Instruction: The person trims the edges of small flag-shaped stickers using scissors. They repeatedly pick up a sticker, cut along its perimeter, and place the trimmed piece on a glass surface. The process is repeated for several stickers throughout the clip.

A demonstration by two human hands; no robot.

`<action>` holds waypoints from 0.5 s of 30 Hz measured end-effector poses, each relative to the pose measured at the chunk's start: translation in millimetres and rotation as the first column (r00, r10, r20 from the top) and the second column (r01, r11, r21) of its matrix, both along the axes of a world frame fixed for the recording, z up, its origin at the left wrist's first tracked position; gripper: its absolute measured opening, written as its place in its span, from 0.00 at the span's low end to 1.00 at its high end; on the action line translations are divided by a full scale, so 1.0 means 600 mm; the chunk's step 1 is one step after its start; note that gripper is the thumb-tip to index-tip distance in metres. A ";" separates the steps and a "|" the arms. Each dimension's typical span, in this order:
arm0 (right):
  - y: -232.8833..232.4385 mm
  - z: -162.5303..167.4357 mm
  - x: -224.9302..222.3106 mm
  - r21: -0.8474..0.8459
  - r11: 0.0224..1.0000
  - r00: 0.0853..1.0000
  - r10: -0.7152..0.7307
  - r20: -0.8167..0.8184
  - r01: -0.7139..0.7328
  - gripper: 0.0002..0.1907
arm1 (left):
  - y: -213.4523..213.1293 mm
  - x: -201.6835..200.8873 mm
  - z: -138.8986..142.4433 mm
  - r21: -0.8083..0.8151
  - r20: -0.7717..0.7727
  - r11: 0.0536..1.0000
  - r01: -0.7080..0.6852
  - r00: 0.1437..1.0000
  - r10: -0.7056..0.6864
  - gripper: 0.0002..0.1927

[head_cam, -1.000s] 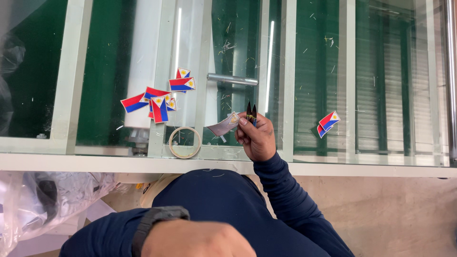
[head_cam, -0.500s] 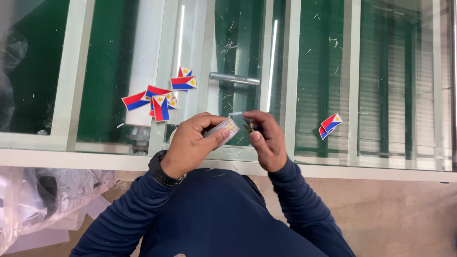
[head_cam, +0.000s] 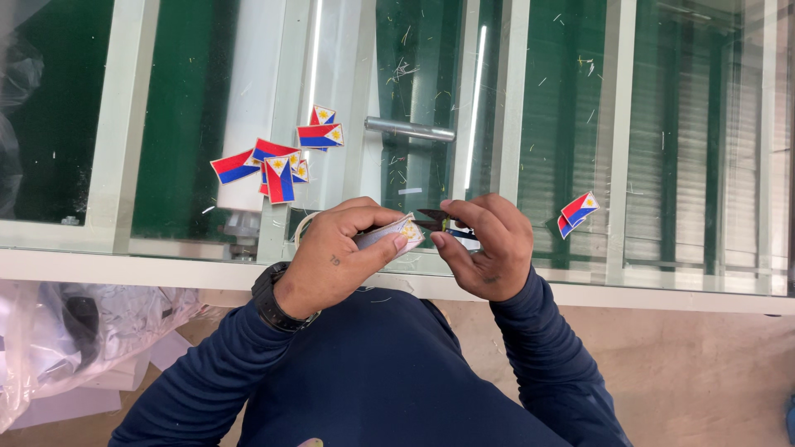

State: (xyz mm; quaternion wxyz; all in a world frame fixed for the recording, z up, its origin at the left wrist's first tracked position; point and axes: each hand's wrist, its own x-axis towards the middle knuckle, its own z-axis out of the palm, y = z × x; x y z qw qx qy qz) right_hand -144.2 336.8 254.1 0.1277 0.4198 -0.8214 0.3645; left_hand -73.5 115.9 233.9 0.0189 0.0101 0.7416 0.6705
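A: Entry, hands. What are they on?

B: My left hand [head_cam: 335, 261] is clamped on a small flag patch [head_cam: 396, 233], thumb under, fingers over. My right hand [head_cam: 484, 248] is closed around small black snips [head_cam: 434, 220], tips pointing at the patch edge. The two hands are together, nearly touching, just above the near edge of the table.

A: Surface?

B: A glass table top [head_cam: 530, 124] on pale frame rails [head_cam: 116, 124], green below, with thread scraps scattered over it. A pile of finished patches [head_cam: 273, 165] lies up-left of my left hand, and one pair of patches [head_cam: 577, 212] lies to the right of my right hand. A metal bar [head_cam: 410, 129] lies beyond.

A: Room?

B: Tan floor [head_cam: 712, 372] underneath; a clear plastic bag [head_cam: 74, 331] at lower left.
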 end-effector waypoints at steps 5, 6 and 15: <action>0.001 -0.006 0.000 -0.003 1.000 1.000 -0.001 0.008 0.001 0.17 | -0.001 -0.001 0.002 0.001 0.008 1.000 0.001 1.000 -0.001 0.13; 0.001 -0.006 0.001 -0.005 1.000 1.000 0.000 0.009 0.000 0.17 | -0.002 -0.001 0.001 -0.002 0.003 1.000 0.001 1.000 -0.001 0.13; -0.002 -0.017 0.004 -0.063 0.998 0.998 -0.015 0.056 0.019 0.16 | 0.003 -0.002 -0.003 0.061 0.045 0.998 0.031 0.998 -0.034 0.14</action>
